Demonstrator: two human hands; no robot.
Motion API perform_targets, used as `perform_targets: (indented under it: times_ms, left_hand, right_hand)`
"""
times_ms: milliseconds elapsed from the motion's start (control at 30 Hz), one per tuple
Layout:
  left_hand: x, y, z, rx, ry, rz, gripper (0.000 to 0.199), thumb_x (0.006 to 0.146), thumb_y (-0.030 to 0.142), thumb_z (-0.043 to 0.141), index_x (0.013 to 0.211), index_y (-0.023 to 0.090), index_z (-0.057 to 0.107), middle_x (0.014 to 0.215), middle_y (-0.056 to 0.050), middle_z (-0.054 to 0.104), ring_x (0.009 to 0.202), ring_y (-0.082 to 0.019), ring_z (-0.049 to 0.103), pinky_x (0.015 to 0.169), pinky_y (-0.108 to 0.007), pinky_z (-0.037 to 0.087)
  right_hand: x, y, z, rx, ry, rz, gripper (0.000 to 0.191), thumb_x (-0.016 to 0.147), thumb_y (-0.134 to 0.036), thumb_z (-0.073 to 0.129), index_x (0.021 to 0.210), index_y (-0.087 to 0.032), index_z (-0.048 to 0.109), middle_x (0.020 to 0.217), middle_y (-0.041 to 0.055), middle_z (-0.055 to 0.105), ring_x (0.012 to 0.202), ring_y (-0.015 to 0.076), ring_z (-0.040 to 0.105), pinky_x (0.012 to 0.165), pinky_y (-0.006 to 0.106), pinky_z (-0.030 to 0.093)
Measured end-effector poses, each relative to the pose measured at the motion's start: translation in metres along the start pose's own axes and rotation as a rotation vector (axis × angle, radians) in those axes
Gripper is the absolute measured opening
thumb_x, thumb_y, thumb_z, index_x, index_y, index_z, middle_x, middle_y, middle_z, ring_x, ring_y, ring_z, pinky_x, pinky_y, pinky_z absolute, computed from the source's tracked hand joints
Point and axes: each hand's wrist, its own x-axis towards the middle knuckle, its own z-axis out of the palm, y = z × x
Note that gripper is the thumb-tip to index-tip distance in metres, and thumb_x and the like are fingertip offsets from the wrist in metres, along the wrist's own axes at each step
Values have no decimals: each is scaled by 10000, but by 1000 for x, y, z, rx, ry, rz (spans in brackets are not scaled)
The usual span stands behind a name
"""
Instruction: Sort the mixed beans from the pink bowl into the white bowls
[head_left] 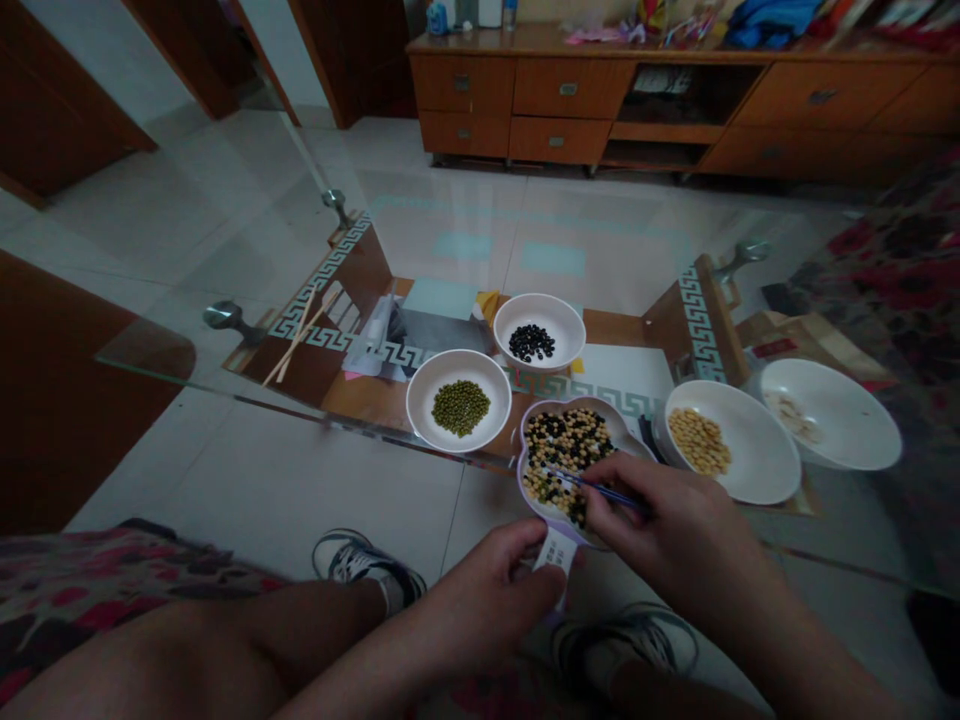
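My right hand (660, 510) is closed around slim dark-blue tweezers (611, 492). Their tips reach into the mixed beans (566, 440), black, yellow and some green, in a petal-shaped tray (624, 436) with a purple rim. At the tray's near edge my left hand (510, 580) pinches a white label with printed characters (556, 550); whether the label is fixed to the tray I cannot tell. Beyond the tray, a white bowl (566, 310) holds black beans (532, 343). Left of it, another bowl (420, 395) holds green mung beans (460, 408).
The glass table (465, 225) has its front edge close to my knees. Yellow soybeans (699, 441) lie in a bowl (757, 465) on the right, beside a bowl with pale pieces (862, 425). Wooden chopsticks (300, 335) rest at left. A wooden cabinet (480, 85) stands behind.
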Motion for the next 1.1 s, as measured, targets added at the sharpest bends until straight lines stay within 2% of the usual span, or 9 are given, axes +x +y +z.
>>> perform_targets:
  times_ms: [267, 833, 1100]
  left_hand:
    - [-1, 5, 1, -36, -10, 9, 297, 867, 262, 527, 1129, 151, 612, 838, -6, 606, 757, -120, 503, 688, -231, 375]
    - [-1, 5, 0, -20, 0, 13, 287, 860, 250, 531, 1113, 155, 626, 848, -5, 601, 755, -115, 493, 687, -228, 371]
    - [-1, 3, 0, -9, -5, 23, 294, 865, 274, 538, 1119, 149, 618, 855, -8, 596, 745, -116, 491, 680, -233, 371]
  right_hand:
    - [-1, 1, 7, -18, -105, 5, 105, 807, -271, 570, 828, -246, 670, 706, -7, 705, 593, 139, 643, 533, 222, 431]
    - [-1, 2, 11, -81, -95, -7, 105, 811, -271, 568, 825, -253, 671, 683, -22, 699, 563, 125, 625, 513, 227, 376]
    - [-1, 1, 11, -68, -100, -5, 116, 817, -267, 559, 834, -253, 674, 695, -20, 700, 585, 130, 635, 526, 229, 393]
